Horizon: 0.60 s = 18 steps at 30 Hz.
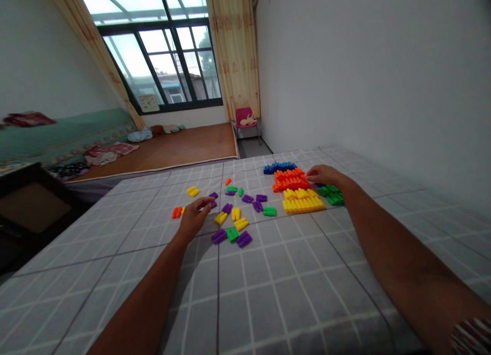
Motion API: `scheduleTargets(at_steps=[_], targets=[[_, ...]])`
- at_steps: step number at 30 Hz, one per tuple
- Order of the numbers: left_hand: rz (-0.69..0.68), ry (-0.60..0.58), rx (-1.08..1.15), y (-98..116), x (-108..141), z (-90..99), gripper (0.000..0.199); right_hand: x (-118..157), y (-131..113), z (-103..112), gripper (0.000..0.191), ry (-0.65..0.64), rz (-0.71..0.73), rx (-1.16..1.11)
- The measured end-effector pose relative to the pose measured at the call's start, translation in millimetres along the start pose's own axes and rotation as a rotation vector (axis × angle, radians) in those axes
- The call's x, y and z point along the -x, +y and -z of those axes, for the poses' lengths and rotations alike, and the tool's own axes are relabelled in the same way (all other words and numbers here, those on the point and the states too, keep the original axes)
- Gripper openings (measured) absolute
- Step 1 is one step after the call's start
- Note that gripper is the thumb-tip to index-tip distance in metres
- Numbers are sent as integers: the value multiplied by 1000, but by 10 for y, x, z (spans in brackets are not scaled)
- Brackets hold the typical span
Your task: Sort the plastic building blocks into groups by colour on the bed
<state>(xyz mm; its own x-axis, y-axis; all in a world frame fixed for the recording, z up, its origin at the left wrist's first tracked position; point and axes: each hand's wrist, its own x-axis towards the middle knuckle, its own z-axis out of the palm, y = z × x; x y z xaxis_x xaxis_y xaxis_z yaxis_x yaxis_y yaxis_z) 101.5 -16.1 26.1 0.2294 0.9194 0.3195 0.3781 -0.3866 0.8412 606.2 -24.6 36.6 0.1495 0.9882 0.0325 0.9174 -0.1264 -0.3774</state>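
Observation:
My left hand is over the left of the table, fingers bent and closed at a purple plastic block. Another purple block lies just beyond its fingertips. My right hand is at the right end of the stacked orange blocks, fingers pinched together; what they hold, if anything, is hidden. Under that hand a bit of purple shows, beside the green blocks. A row of yellow blocks sits nearer me, and blue blocks lie farthest off.
Loose purple, green, yellow and orange blocks lie scattered mid-table, among them a green one and a yellow one. A checked grey cloth covers the table. A white wall borders the right; beyond stand a bed and pink chair.

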Motion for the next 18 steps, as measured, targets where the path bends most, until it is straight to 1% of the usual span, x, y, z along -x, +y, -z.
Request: scheduleTargets(at_steps=[3,8,13,18], targets=[[-15,-4,-37,9,-1,14,33,-17,-61,-32,29,29,5,56],[-33,5,-93,-52,-28,70,33,-1,-84,8,39,-2,-25,46],[9,77,-70,-162,-77,174,37,-5,-65,13,34,-17,-23,49],[15,101,-53,-244,-107,230,36,5,-81,-9,34,-22,18,79]])
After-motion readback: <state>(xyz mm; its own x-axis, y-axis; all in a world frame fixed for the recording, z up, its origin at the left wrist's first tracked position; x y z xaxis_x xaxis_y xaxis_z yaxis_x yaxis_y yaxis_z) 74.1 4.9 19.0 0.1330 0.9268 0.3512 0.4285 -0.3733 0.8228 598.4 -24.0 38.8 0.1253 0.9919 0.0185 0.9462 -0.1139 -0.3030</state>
